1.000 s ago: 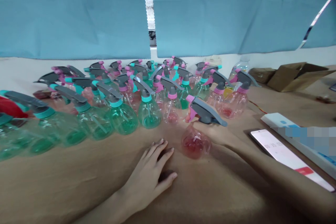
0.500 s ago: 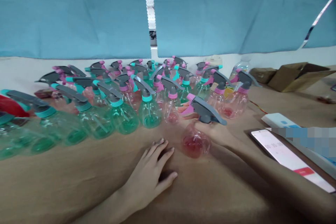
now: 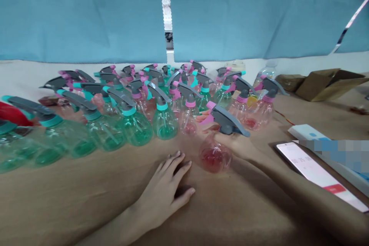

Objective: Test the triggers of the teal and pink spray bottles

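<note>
My left hand point(image 3: 165, 186) lies palm down on the brown tabletop point(image 3: 95, 196), fingers spread, holding nothing. Just right of it is a clear pink spray bottle point(image 3: 215, 157) with a grey and pink trigger head and a little red-looking liquid. My right hand point(image 3: 238, 143) reaches round behind this bottle's neck and grips it there; its fingertips show left of the pink trigger, while the rest is partly hidden by the sprayer head. The bottle's base appears to rest on the table. Close behind stands another pink spray bottle point(image 3: 189, 121), beside a green spray bottle point(image 3: 165, 125).
Several green and pink spray bottles stand in crowded rows at the back and left. A phone point(image 3: 314, 173) showing a timer lies at right near a white box point(image 3: 308, 131). Farther back are an open cardboard box point(image 3: 323, 84) and a blue curtain point(image 3: 230, 15).
Almost nothing differs. The view has shifted very slightly; both hands and the pink spray bottle stay where they were.
</note>
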### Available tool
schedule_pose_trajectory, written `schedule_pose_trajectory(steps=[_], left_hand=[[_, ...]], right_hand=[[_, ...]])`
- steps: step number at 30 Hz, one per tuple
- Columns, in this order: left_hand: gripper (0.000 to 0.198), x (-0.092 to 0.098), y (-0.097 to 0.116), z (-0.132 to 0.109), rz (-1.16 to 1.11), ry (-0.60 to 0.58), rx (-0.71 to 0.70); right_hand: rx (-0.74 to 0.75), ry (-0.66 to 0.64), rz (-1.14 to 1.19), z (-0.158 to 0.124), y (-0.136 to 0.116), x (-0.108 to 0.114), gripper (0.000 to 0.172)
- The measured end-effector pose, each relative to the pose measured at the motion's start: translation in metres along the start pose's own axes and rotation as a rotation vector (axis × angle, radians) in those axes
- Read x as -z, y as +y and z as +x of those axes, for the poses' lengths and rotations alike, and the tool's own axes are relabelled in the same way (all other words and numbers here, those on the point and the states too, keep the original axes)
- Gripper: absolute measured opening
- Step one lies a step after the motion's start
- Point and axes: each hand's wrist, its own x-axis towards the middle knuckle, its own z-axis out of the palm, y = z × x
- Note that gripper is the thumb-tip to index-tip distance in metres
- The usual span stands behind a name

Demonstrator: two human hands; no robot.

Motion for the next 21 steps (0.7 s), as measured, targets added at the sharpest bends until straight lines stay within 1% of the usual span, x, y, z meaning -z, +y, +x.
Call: schedule_pose_trajectory(steps=[5,10,14,21], left_hand=[[0.051,0.0010,0.0009,-0.0006,-0.008,-0.008,0.000],[0.050,0.0017,0.0012,-0.0004,-0.019,0.012,-0.006],[0.050,0.0012,0.0006,-0.0001,-0.024,0.026,-0.002],[0.052,0.0016,0.0007,0.0001,-0.013,-0.004,0.000]], right_hand=[[-0.064,-0.018,0.049,0.0008,0.0007,0.0007,0.013],[-0.058,-0.012,0.062,0.0024,0.0033,0.0007,0.012],[-0.064,-0.036,0.052,0.0025,0.0035,0.0006,0.009],[-0.084,-0.019,0.069,0.0012,-0.0009,0.0007,0.006]])
